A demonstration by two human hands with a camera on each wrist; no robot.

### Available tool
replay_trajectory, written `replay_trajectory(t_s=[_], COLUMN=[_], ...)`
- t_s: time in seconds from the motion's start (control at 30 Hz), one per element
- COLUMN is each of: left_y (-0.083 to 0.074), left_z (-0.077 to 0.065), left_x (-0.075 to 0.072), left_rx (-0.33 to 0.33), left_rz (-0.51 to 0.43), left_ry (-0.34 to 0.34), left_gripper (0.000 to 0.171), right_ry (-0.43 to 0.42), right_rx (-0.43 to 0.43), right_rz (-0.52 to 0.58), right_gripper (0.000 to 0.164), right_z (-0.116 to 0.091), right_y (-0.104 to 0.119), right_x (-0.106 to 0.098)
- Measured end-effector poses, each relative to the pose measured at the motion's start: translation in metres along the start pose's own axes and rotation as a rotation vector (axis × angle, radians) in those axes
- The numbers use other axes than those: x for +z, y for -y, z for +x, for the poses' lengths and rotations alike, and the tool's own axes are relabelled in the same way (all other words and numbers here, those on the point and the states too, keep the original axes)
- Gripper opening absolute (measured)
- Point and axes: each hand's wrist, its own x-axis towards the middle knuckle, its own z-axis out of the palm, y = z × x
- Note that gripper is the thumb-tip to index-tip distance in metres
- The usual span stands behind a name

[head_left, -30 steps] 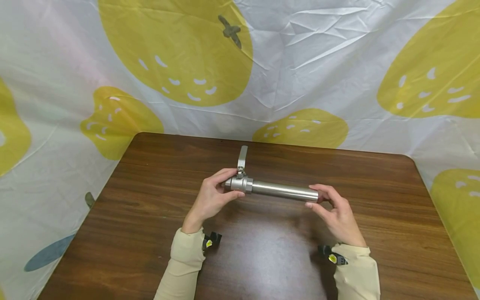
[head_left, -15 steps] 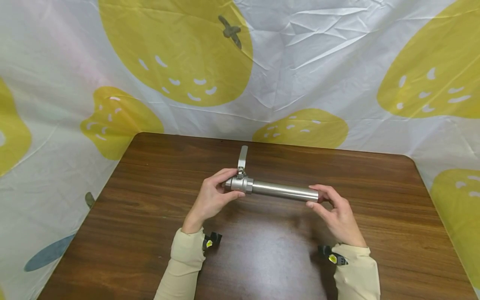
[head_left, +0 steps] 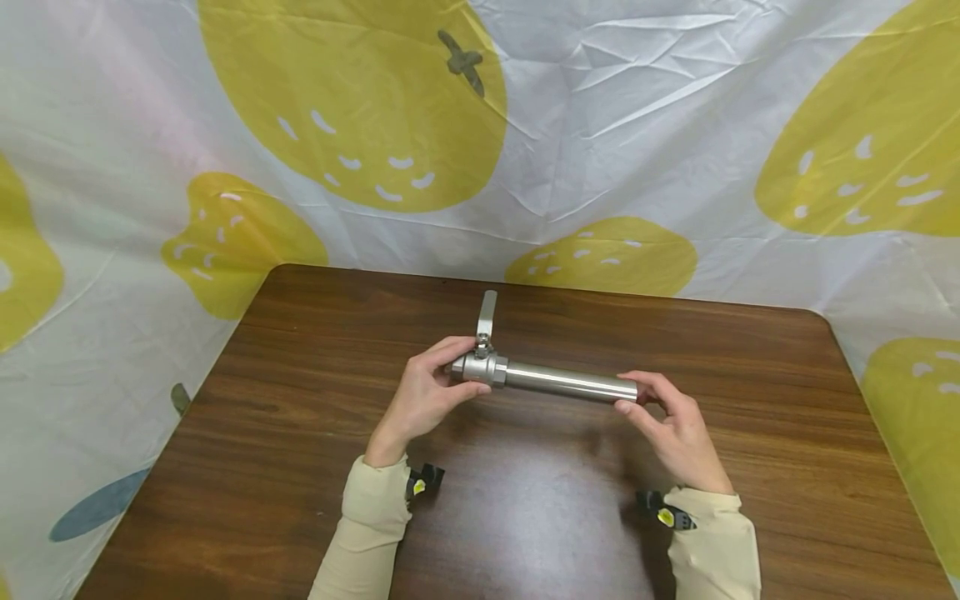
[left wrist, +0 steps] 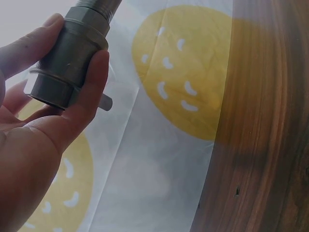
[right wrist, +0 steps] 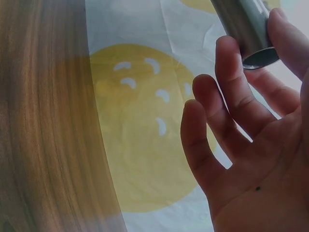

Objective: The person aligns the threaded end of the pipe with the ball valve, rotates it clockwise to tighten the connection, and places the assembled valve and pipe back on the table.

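Note:
A steel ball valve (head_left: 478, 367) is held above the table by my left hand (head_left: 417, 398), thumb on the near side and fingers on the far side. Its flat lever handle (head_left: 487, 312) points away from me. From the valve's right end a smooth metal pipe (head_left: 566, 381) runs to the right. My right hand (head_left: 678, 433) pinches the pipe's far right end between thumb and fingers. In the left wrist view, screw threads (left wrist: 99, 5) show where the pipe meets the valve (left wrist: 67, 58). The right wrist view shows the pipe's open, hollow end (right wrist: 260, 58), with several fingers spread off it.
A brown wood-grain table (head_left: 285, 467) lies beneath both hands. Behind it and at its sides hangs a white cloth (head_left: 600, 150) with yellow fruit prints. Each wrist wears a small black camera, the left camera (head_left: 425, 481) and the right camera (head_left: 663, 510).
My right thumb has shifted slightly to the right and upward on the pipe's end. The left hand and the valve have stayed almost still.

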Motion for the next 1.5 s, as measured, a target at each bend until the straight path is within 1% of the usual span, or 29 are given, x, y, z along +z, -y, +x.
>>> replay_trajectory(t_s=[0.17, 0.27, 0.33, 0.6, 0.77, 0.93, 1.07, 1.2, 1.3, 1.5], left_y=[0.000, 0.000, 0.000, 0.001, 0.000, -0.001, 0.000, 0.000, 0.000, 0.001], left_z=[0.000, 0.000, 0.000, 0.000, 0.000, 0.000, 0.000, 0.000, 0.000, 0.000], left_x=[0.000, 0.000, 0.000, 0.000, 0.000, 0.000, 0.000, 0.000, -0.001, -0.001], left_rx=[0.003, 0.002, 0.007, 0.015, 0.006, 0.006, -0.002, 0.000, 0.004, 0.012], left_rz=[0.004, 0.006, 0.006, 0.016, 0.019, 0.020, 0.013, 0.012, 0.014, 0.017], left_ry=[0.004, 0.005, 0.005, 0.004, 0.006, 0.004, 0.001, -0.001, -0.004, -0.002], left_gripper=[0.054, 0.054, 0.054, 0.053, 0.053, 0.054, 0.054, 0.054, 0.055, 0.054], right_ry=[0.000, -0.004, -0.010, -0.023, -0.019, -0.008, -0.014, -0.034, -0.043, -0.046], right_rx=[0.001, -0.002, -0.009, -0.025, -0.019, -0.004, -0.011, -0.032, -0.056, -0.092], right_rz=[0.020, 0.024, 0.021, -0.005, 0.002, 0.022, 0.035, 0.078, 0.102, 0.084], right_gripper=[0.033, 0.032, 0.030, 0.021, 0.029, 0.044, 0.054, 0.056, 0.054, 0.050], right_z=[-0.001, -0.001, -0.001, 0.001, 0.002, 0.001, 0.000, 0.000, 0.000, 0.000], right_y=[-0.020, -0.026, -0.024, 0.006, 0.009, 0.008, -0.008, -0.025, -0.026, -0.027], right_x=[0.002, 0.003, 0.004, 0.001, 0.000, -0.001, 0.002, 0.005, 0.005, 0.005])
